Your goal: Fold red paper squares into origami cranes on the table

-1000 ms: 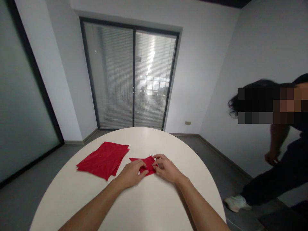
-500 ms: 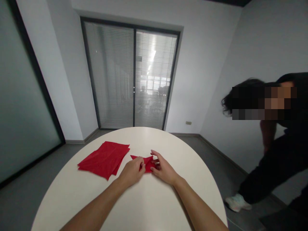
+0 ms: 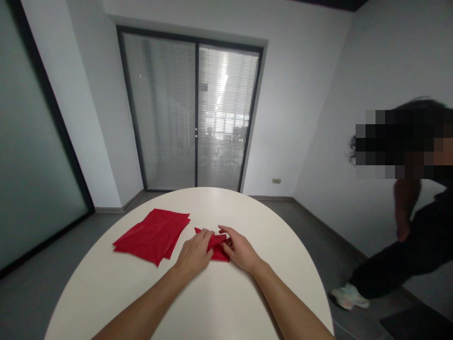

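Between my hands on the table lies a small folded red sheet point(image 3: 220, 254), of thin cloth or paper, with a flap raised and a pointed corner sticking out at the far left. My left hand point(image 3: 196, 250) is closed over its left side, fingers on top and thumb at the near edge. At the right end, my right hand point(image 3: 240, 248) has the raised flap between thumb and curled fingers, while its index finger stretches out above. The fingers partly hide the folds. Left of my left hand rests a pile of larger red sheets point(image 3: 152, 235), creased, with uneven corners.
The round cream table point(image 3: 212, 302) reaches to my forearms. A person in dark clothes point(image 3: 424, 226) is bent over at the right, with a light shoe point(image 3: 349, 296) near the table's edge. Glass doors with blinds point(image 3: 191, 113) stand beyond.
My left hand has flattened from a pinch to lie over the sheet. The right fingers have closed in on the flap, and more red shows below. The other person has shifted right.
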`<state>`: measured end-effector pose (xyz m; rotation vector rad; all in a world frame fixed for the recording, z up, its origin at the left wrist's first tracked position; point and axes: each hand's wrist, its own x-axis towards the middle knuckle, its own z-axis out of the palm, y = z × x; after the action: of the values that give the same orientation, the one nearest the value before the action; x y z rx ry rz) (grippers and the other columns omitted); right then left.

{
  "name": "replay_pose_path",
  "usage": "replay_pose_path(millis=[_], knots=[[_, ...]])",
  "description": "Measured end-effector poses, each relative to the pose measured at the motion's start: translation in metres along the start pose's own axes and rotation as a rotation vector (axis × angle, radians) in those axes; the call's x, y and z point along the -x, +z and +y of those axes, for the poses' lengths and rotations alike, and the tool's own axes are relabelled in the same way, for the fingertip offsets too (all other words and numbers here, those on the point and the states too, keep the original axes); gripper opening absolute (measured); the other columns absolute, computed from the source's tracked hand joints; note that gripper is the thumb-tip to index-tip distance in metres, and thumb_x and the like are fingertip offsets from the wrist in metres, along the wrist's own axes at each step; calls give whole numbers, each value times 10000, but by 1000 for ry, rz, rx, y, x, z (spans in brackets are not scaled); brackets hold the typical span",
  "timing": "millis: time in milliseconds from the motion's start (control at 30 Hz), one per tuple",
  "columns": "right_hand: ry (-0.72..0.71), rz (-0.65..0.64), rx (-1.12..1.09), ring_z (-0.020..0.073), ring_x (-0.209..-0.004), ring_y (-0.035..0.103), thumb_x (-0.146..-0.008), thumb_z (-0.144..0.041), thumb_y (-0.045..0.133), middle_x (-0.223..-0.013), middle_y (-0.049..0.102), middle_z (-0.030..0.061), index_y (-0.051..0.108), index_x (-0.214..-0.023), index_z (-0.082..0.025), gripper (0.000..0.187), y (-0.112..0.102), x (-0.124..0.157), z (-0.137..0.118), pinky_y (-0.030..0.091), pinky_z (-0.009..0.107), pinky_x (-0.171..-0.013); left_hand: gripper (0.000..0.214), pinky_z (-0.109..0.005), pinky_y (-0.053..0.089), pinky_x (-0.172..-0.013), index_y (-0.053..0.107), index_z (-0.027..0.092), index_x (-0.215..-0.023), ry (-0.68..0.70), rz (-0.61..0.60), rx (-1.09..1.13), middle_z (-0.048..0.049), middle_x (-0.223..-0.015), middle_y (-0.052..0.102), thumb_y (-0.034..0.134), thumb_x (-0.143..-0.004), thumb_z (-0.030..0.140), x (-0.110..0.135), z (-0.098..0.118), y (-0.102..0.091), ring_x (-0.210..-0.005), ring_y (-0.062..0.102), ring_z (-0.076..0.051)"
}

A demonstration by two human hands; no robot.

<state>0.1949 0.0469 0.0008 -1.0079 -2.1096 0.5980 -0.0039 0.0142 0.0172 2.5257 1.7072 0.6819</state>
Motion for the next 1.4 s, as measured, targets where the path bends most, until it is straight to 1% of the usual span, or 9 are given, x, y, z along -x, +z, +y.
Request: replay_pose_path(millis=[200, 400, 633, 767, 867, 967, 1100, 1267, 1400], knots=[[14, 51, 69, 197, -924, 644, -858, -147, 561, -1096, 695, 51, 641, -1149, -236, 315, 7, -11, 8, 500, 336, -868, 328, -289, 468, -746, 561, 241, -1158, -20, 26, -77, -43, -1119, 626, 427, -891, 104, -7, -8, 6, -992, 625, -203], [69, 95, 119, 185, -814, 659, -915, -198, 500, -939, 714, 43, 665, -979, -222, 179, 15, -15, 16, 497, 299, -768, 385, -281, 465, -801, 536, 253, -1228, -34, 64, -14, -35, -1176, 627, 447, -884, 103, -9, -11, 16, -1045, 617, -196], [113, 166, 95, 161, -625, 613, -920, -266, 526, -842, 691, -13, 514, -1194, -256, 275, 13, -7, 11, 494, 292, -654, 241, -274, 438, -758, 558, 230, -1086, -164, 86, 67, -45, -1084, 661, 449, -892, 137, -10, -10, 25, -945, 646, -190], [-11, 220, 192, 207, -949, 628, -879, -253, 590, -1134, 648, 62, 555, -1083, -239, 208, 6, -1, 2, 497, 372, -869, 166, -280, 420, -712, 549, 221, -1019, -218, 95, 76, -48, -1020, 680, 463, -889, 162, -11, -6, 28, -892, 652, -195], [-87, 215, 267, 264, -1232, 494, -858, -301, 649, -1357, 531, 98, 631, -965, -229, 130, -1, 3, -4, 403, 456, -1039, 120, -273, 405, -681, 534, 223, -976, -264, 106, 98, -37, -940, 690, 481, -882, 169, -10, -7, 31, -841, 653, -190], [-106, 96, 250, 298, -1369, 362, -807, -418, 724, -1510, 397, 95, 682, -980, -238, 253, -5, 8, -7, 335, 496, -1103, 110, -270, 406, -675, 527, 224, -975, -281, 112, 125, -34, -902, 690, 485, -884, 178, -10, -9, 32, -823, 658, -192], [-104, -77, 181, 319, -1390, 360, -710, -427, 813, -1570, 324, 94, 712, -993, -238, 355, -7, 13, -7, 334, 496, -1112, 175, -284, 433, -692, 517, 206, -1069, -306, 114, 136, -64, -930, 700, 490, -896, 204, -10, -7, 31, -849, 674, -214], [-89, -79, 118, 275, -1403, 375, -824, -269, 701, -1583, 317, 67, 738, -922, -228, 112, -10, 16, -6, 341, 453, -1128, 335, -292, 467, -757, 446, 200, -1249, -304, 142, 244, -87, -1013, 715, 480, -916, 191, -12, -3, 30, -930, 691, -217], [-83, -122, 110, 301, -1421, 349, -763, -334, 775, -1618, 235, 70, 754, -933, -220, 206, -12, 17, -3, 343, 438, -1135, 374, -294, 476, -785, 419, 195, -1285, -283, 167, 314, -106, -1069, 714, 464, -915, 171, -12, -2, 29, -969, 691, -217]])
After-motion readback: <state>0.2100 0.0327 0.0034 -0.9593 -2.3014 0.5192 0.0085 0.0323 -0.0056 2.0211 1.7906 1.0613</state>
